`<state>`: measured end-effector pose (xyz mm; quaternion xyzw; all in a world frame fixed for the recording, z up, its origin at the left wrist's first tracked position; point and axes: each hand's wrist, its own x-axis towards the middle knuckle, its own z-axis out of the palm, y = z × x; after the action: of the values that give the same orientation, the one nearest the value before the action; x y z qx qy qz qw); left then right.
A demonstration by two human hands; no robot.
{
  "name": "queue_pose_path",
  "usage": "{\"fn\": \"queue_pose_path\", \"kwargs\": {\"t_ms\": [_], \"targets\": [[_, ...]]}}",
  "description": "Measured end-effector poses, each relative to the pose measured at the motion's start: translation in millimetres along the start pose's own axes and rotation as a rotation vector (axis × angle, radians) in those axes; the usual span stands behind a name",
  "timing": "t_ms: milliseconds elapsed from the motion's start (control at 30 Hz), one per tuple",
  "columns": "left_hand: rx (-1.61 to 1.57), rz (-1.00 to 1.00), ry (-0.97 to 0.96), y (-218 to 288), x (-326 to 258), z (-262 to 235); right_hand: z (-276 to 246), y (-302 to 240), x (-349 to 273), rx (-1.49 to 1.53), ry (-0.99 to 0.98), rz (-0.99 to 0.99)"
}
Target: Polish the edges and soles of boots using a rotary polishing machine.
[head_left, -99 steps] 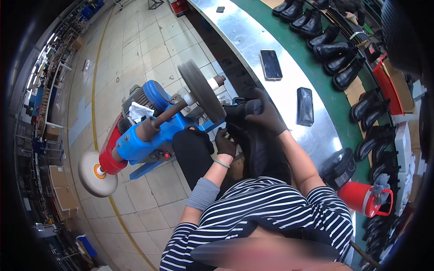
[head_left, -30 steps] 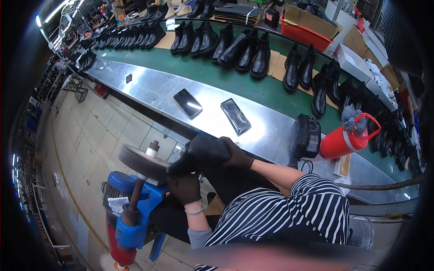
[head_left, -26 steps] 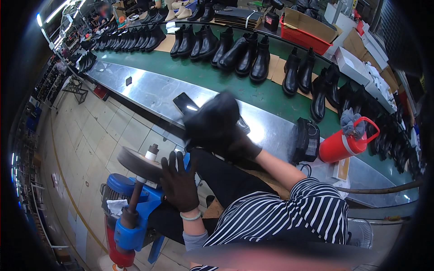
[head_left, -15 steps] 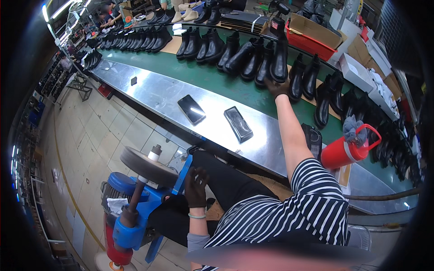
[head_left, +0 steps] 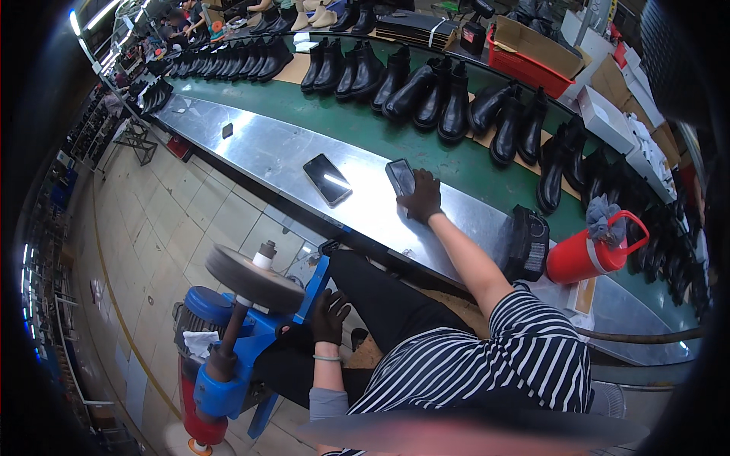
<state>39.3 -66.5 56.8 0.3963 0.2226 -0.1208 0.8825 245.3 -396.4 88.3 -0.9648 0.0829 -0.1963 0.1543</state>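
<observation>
My right hand (head_left: 422,199), in a dark brown glove, is closed over the near end of a dark rectangular block (head_left: 399,175) on the metal strip of the bench. Its fingers hide part of the block. A black phone (head_left: 327,180) lies to the left of it. My left hand (head_left: 329,316), also gloved, is raised over my lap beside the wheel machine, fingers loosely bent and apart, with nothing visible in it. Beyond the right hand, a black ankle boot (head_left: 487,109) leans among other black boots (head_left: 454,106) on the green bench surface.
To my left stands a blue machine (head_left: 209,387) with a round wheel (head_left: 255,279). A red bottle (head_left: 585,257) and a black ribbed object (head_left: 526,243) are on the right of the bench. A red crate (head_left: 528,64) sits behind the boots.
My right hand has let go of a boot in the row and come back to the dark block, which has shifted slightly away from me. The left hand remains over my lap.
</observation>
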Motion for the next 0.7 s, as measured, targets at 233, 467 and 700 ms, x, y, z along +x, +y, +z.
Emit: {"fn": "queue_pose_path", "kwargs": {"t_ms": [233,467,700], "targets": [[-0.027,-0.069,0.159,-14,9,-29,-10,-1,72,0.265,-0.365,0.184],[-0.111,-0.012,0.048,-21,10,-36,-12,-43,3,0.746,0.226,0.066],[-0.159,0.065,-0.266,4,-6,10,-18,-157,-148,0.886,-0.344,-0.186]]}}
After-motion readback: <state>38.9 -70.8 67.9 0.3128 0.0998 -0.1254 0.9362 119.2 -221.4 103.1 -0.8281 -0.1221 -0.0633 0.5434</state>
